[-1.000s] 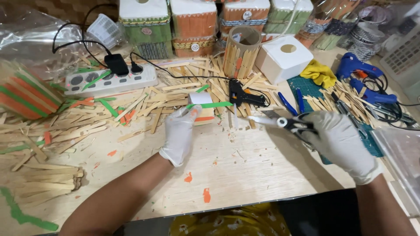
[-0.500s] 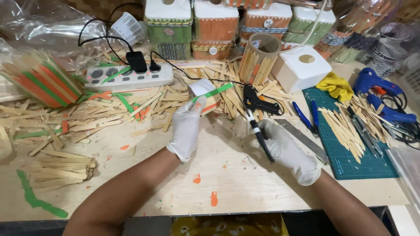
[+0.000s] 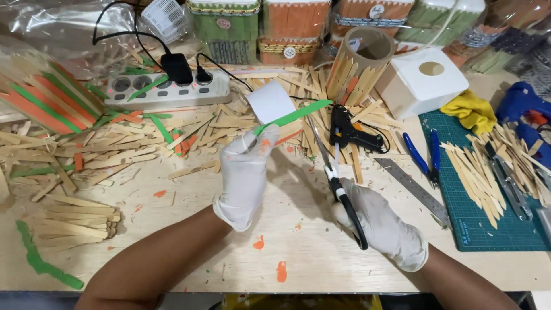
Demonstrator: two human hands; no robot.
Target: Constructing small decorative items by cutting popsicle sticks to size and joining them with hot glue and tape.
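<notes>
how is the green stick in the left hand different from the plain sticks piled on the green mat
The green stick is painted green; the plain sticks are bare wood. The green stick is single, held above the table by the left hand; the plain sticks lie loose on the green mat. Both are flat and narrow.

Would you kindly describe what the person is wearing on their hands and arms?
Both the left hand and the right hand wear thin, whitish disposable gloves that end at the wrist, with loose, slightly wrinkled cuffs. The left glove has small orange smudges near the fingertips. The forearms are bare: no sleeves, watch or bracelets show in the head view.
</notes>
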